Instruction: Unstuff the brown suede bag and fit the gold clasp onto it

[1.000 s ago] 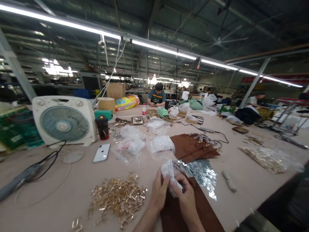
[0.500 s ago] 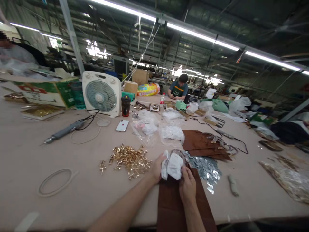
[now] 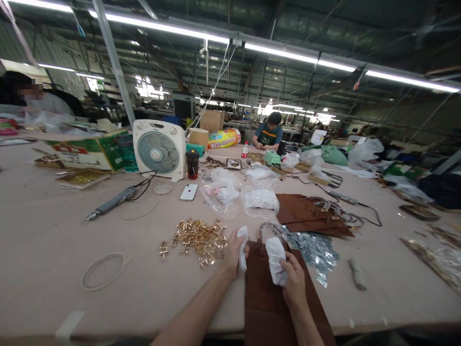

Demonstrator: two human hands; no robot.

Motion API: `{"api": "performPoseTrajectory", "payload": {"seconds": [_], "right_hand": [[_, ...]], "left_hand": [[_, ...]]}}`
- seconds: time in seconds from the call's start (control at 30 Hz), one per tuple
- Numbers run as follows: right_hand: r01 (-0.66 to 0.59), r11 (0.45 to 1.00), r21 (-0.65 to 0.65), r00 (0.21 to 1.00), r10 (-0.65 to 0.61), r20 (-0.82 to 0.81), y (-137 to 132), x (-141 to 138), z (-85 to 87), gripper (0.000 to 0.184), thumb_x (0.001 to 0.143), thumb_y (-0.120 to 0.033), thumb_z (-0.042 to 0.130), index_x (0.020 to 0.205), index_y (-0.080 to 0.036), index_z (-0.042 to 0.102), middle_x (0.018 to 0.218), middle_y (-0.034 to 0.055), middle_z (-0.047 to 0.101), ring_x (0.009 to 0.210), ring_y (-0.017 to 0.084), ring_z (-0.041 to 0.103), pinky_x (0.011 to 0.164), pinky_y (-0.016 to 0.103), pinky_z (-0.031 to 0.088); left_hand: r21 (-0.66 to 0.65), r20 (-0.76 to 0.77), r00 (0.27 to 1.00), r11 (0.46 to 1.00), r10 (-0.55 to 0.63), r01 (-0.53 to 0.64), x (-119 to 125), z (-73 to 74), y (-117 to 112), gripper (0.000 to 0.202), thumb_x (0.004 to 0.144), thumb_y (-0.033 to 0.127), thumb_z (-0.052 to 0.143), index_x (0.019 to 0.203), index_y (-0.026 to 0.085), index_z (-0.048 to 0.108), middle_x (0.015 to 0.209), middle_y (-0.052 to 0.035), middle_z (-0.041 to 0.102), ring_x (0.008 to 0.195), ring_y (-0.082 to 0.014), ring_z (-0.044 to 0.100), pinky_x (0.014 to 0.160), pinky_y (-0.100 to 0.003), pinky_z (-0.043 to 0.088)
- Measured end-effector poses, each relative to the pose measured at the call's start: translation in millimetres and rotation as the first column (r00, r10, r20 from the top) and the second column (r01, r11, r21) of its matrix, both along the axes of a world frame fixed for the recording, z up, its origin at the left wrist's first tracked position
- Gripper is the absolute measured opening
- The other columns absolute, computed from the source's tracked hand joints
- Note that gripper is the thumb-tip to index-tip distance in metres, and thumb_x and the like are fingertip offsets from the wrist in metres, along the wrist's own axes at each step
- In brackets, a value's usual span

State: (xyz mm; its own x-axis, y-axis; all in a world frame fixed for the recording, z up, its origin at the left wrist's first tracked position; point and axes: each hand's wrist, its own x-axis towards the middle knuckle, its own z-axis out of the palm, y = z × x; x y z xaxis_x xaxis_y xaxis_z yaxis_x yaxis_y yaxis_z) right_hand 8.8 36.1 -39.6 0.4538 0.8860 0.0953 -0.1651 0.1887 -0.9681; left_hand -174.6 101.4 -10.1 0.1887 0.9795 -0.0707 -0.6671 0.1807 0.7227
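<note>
My left hand is closed around a small white packet, seen nearly edge-on. A second white packet, soft and wrinkled, is gripped in my right hand, thumb across its lower edge. I cannot tell whether the packets are paper or cloth. Both hands are above a long brown panel, which lies at the table's front edge with a curved handle at its far end. Left of my left hand is a heap of gold-coloured metal fittings. Flat silver metal plates spread out to the right.
More brown panels with handles lie beyond the plates. Plastic bags of white packets, a phone, a dark cup and a fan stand farther back. A corded tool lies left. A co-worker sits opposite.
My hands have moved apart, and the white packets that were close together are now separated, one in each hand. The camera view has shifted slightly left.
</note>
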Motion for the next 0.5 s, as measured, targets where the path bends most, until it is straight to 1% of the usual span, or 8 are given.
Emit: {"api": "performPoseTrajectory", "payload": {"seconds": [0.03, 0.1, 0.13, 0.2, 0.3, 0.37, 0.43, 0.5], "right_hand": [[-0.059, 0.998, -0.022, 0.993, 0.061, 0.098, -5.1, 6.7, 1.9, 0.04, 0.075, -0.049, 0.078, 0.1, -0.018, 0.072, 0.08, 0.0024, 0.071, 0.067, 0.019, 0.06, 0.059, 0.027, 0.047], [-0.162, 0.984, -0.071, 0.946, 0.175, 0.272, -15.1, 18.8, 5.9, 0.04, 0.081, -0.05, 0.076, 0.103, -0.017, 0.072, 0.085, 0.004, 0.072, 0.073, 0.021, 0.062, 0.064, 0.028, 0.048], [-0.195, 0.977, -0.087, 0.918, 0.213, 0.333, -19.5, 23.5, 7.6, 0.04, 0.084, -0.05, 0.074, 0.105, -0.017, 0.072, 0.087, 0.0043, 0.072, 0.076, 0.022, 0.062, 0.067, 0.029, 0.049], [-0.236, 0.966, -0.106, 0.873, 0.258, 0.415, -25.8, 28.8, 10.0, 0.039, 0.088, -0.05, 0.071, 0.108, -0.017, 0.072, 0.091, 0.0051, 0.072, 0.081, 0.023, 0.063, 0.071, 0.029, 0.05], [-0.257, 0.96, -0.11, 0.833, 0.278, 0.479, -30.0, 27.9, 11.2, 0.038, 0.091, -0.048, 0.069, 0.113, -0.017, 0.072, 0.098, 0.0071, 0.074, 0.088, 0.025, 0.066, 0.077, 0.031, 0.051], [-0.259, 0.959, -0.116, 0.817, 0.281, 0.504, -30.8, 24.0, 11.4, 0.039, 0.092, -0.048, 0.069, 0.115, -0.017, 0.073, 0.103, 0.008, 0.075, 0.091, 0.026, 0.067, 0.08, 0.032, 0.051], [-0.266, 0.956, -0.123, 0.821, 0.291, 0.491, -31.0, 20.3, 11.3, 0.042, 0.092, -0.049, 0.07, 0.12, -0.018, 0.073, 0.11, 0.009, 0.075, 0.096, 0.027, 0.068, 0.084, 0.032, 0.052], [-0.281, 0.95, -0.134, 0.84, 0.311, 0.444, -30.6, 18.1, 10.6, 0.047, 0.092, -0.052, 0.07, 0.126, -0.019, 0.072, 0.119, 0.0099, 0.074, 0.103, 0.028, 0.068, 0.087, 0.033, 0.053]], "left_hand": [[0.006, -0.007, 1.0, 1.0, 0.013, -0.013, -2.2, 1.2, -1.4, 0.056, 0.076, 0.038, 0.08, 0.125, 0.022, 0.058, 0.089, 0.0007, 0.066, 0.054, -0.005, 0.052, 0.043, -0.013, 0.034], [0.007, -0.009, 1.0, 1.0, 0.024, -0.024, -4.4, 3.1, -3.2, 0.057, 0.075, 0.038, 0.082, 0.125, 0.022, 0.058, 0.091, 0.0013, 0.065, 0.055, -0.0035, 0.05, 0.043, -0.012, 0.033], [-0.004, -0.004, 1.0, 1.0, 0.019, -0.019, -4.7, 3.7, -3.6, 0.057, 0.075, 0.036, 0.083, 0.125, 0.022, 0.058, 0.094, 0.0007, 0.066, 0.056, -0.0031, 0.051, 0.044, -0.012, 0.034], [-0.053, 0.042, 0.999, 0.998, -0.015, 0.018, -4.2, 4.3, -3.6, 0.058, 0.074, 0.033, 0.083, 0.125, 0.021, 0.058, 0.101, -0.003, 0.069, 0.061, -0.0047, 0.057, 0.05, -0.013, 0.043], [-0.155, 0.177, 0.98, 0.981, -0.088, 0.116, -2.9, 3.2, -2.9, 0.053, 0.079, 0.03, 0.075, 0.127, 0.016, 0.058, 0.112, -0.0122, 0.073, 0.073, -0.0124, 0.068, 0.067, -0.023, 0.058], [-0.185, 0.223, 0.969, 0.972, -0.105, 0.148, -2.0, 1.2, -2.4, 0.05, 0.083, 0.03, 0.069, 0.128, 0.014, 0.058, 0.117, -0.0157, 0.074, 0.082, -0.0173, 0.072, 0.077, -0.029, 0.061], [-0.175, 0.194, 0.977, 0.977, -0.089, 0.124, -1.1, -2.0, -1.4, 0.051, 0.082, 0.028, 0.067, 0.13, 0.015, 0.057, 0.12, -0.0147, 0.074, 0.088, -0.0197, 0.074, 0.083, -0.032, 0.061], [-0.132, 0.105, 0.993, 0.989, -0.06, 0.073, -0.9, -6.1, 0.0, 0.056, 0.076, 0.022, 0.067, 0.131, 0.019, 0.057, 0.125, -0.0114, 0.071, 0.091, -0.0205, 0.074, 0.085, -0.033, 0.06]]}}
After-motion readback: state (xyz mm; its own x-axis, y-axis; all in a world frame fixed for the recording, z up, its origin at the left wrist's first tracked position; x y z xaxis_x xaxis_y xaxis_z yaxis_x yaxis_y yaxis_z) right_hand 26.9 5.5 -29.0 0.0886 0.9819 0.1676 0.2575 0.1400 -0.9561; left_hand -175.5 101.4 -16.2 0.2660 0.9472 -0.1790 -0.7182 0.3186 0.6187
